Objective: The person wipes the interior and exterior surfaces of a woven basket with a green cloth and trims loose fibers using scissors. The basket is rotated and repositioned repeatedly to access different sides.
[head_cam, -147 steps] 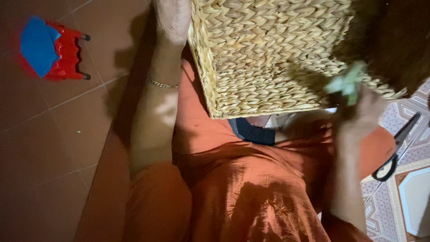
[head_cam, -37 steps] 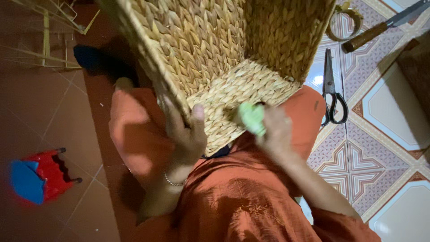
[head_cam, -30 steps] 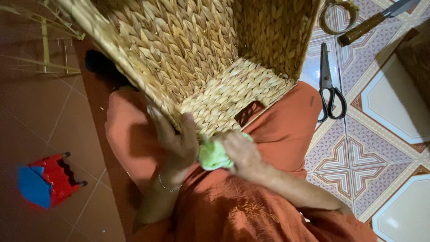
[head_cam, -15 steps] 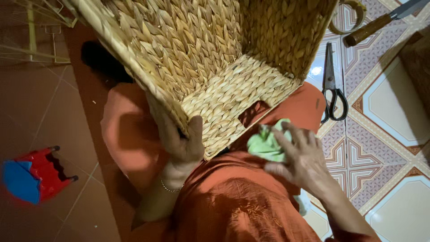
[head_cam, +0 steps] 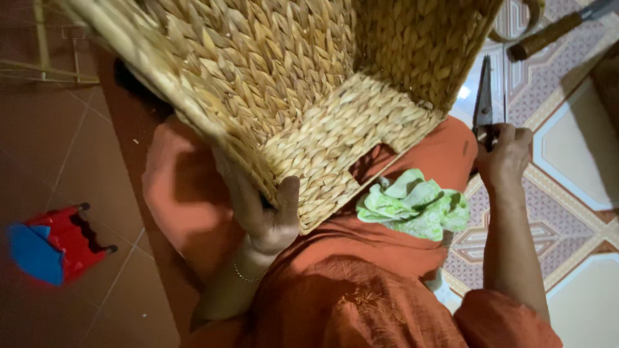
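A large woven straw basket point(head_cam: 290, 77) rests tilted on my lap, its open side toward me. My left hand point(head_cam: 267, 216) grips the basket's near rim, thumb inside and fingers outside. A crumpled light green cloth point(head_cam: 412, 206) lies loose on my orange-clothed lap beside the basket's corner. My right hand point(head_cam: 504, 151) reaches out to the right over the patterned floor tiles, with its fingers closed around the handles of a pair of dark scissors point(head_cam: 483, 96), whose blades point away from me.
A red and blue plastic stool point(head_cam: 48, 248) stands on the brown tiles at the left. A wooden-handled tool point(head_cam: 548, 35) and a coiled straw strip point(head_cam: 532, 13) lie beyond the scissors. A thin bamboo frame point(head_cam: 45, 61) sits at the top left.
My right hand has let go of the green cloth, which now lies on my lap, and has moved right onto the scissors. My left hand keeps its hold on the basket rim.
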